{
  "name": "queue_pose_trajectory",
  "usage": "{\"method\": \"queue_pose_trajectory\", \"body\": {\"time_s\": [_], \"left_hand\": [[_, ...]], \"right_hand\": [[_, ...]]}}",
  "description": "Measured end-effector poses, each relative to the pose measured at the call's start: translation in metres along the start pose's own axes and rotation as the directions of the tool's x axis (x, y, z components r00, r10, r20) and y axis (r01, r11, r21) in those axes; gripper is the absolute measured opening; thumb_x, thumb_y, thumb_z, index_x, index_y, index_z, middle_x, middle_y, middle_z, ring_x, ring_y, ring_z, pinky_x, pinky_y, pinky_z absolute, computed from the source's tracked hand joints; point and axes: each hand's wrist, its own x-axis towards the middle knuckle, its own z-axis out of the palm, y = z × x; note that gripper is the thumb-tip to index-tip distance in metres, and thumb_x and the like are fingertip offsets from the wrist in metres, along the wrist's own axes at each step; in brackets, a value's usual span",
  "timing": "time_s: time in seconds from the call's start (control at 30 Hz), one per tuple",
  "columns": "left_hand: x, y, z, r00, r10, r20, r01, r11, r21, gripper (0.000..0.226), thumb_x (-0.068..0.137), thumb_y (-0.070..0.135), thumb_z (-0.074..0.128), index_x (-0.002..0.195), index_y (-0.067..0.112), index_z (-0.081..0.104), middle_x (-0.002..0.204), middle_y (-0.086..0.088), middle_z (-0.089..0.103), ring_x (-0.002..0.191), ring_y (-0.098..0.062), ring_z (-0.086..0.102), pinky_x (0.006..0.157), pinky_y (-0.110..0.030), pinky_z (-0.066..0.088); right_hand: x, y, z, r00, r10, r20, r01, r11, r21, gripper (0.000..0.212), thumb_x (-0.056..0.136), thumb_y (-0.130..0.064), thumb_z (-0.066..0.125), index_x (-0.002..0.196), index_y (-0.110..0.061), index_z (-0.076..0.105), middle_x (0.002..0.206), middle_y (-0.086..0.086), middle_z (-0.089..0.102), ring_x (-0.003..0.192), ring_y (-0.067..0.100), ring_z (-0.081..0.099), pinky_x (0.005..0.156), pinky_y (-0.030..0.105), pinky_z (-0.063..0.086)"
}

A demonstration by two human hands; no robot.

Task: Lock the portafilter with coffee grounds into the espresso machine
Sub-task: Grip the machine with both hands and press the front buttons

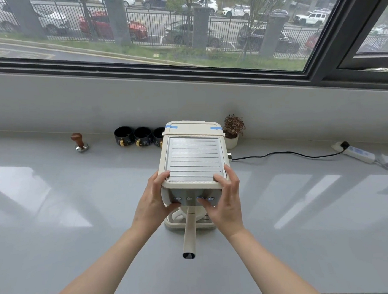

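Both hands grasping machine [192, 160]: left hand [156, 199], right hand [225, 197]. Portafilter [189, 232] handle points forward (seems locked); steady body, check tight.

Two bare forearms and hands

The left hand [151, 206] and right hand [225, 200] wear no sleeves, gloves, rings or watches.
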Motion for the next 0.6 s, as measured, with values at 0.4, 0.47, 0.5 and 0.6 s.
{"method": "queue_pose_trajectory", "body": {"time_s": [0.4, 0.47, 0.5, 0.6], "left_hand": [[-0.0013, 0.0007, -0.0006, 1.000, 0.001, -0.001, -0.001, 1.000, 0.007, 0.099, 0.054, 0.010, 0.091, 0.131, 0.027, 0.029, 0.137, -0.011, 0.046, 0.108, -0.028, 0.057, 0.080, -0.033, 0.053], [-0.0017, 0.0012, -0.0004, 1.000, -0.006, 0.000, 0.006, 1.000, 0.006, 0.099, 0.054, 0.010, 0.091, 0.131, 0.027, 0.029, 0.137, -0.010, 0.046, 0.107, -0.028, 0.057, 0.079, -0.032, 0.052], [-0.0018, 0.0013, -0.0004, 1.000, -0.004, 0.000, 0.004, 1.000, 0.009, 0.099, 0.054, 0.011, 0.091, 0.131, 0.027, 0.029, 0.137, -0.010, 0.046, 0.107, -0.028, 0.057, 0.079, -0.031, 0.052], [-0.0020, 0.0014, -0.0016, 1.000, -0.003, 0.004, 0.002, 1.000, 0.010, 0.099, 0.055, 0.011, 0.090, 0.131, 0.028, 0.029, 0.137, -0.009, 0.046, 0.106, -0.027, 0.057, 0.077, -0.029, 0.051]], "right_hand": [[0.0002, 0.0023, -0.0033, 0.999, -0.025, 0.038, 0.028, 0.997, -0.075, 0.075, 0.068, -0.036, 0.081, 0.124, -0.022, 0.034, 0.145, 0.006, 0.024, 0.134, 0.030, 0.039, 0.091, 0.024, 0.046], [0.0001, 0.0037, -0.0047, 0.998, -0.031, 0.061, 0.035, 0.997, -0.074, 0.076, 0.066, -0.034, 0.082, 0.124, -0.022, 0.034, 0.146, 0.005, 0.023, 0.134, 0.030, 0.039, 0.091, 0.026, 0.048], [0.0001, 0.0045, -0.0056, 0.997, -0.036, 0.073, 0.042, 0.996, -0.079, 0.077, 0.066, -0.033, 0.082, 0.124, -0.023, 0.034, 0.146, 0.005, 0.023, 0.134, 0.030, 0.039, 0.091, 0.028, 0.050], [0.0003, 0.0057, -0.0078, 0.994, -0.046, 0.096, 0.055, 0.994, -0.091, 0.077, 0.065, -0.031, 0.081, 0.125, -0.023, 0.033, 0.146, 0.005, 0.022, 0.133, 0.029, 0.039, 0.091, 0.031, 0.052]]}}
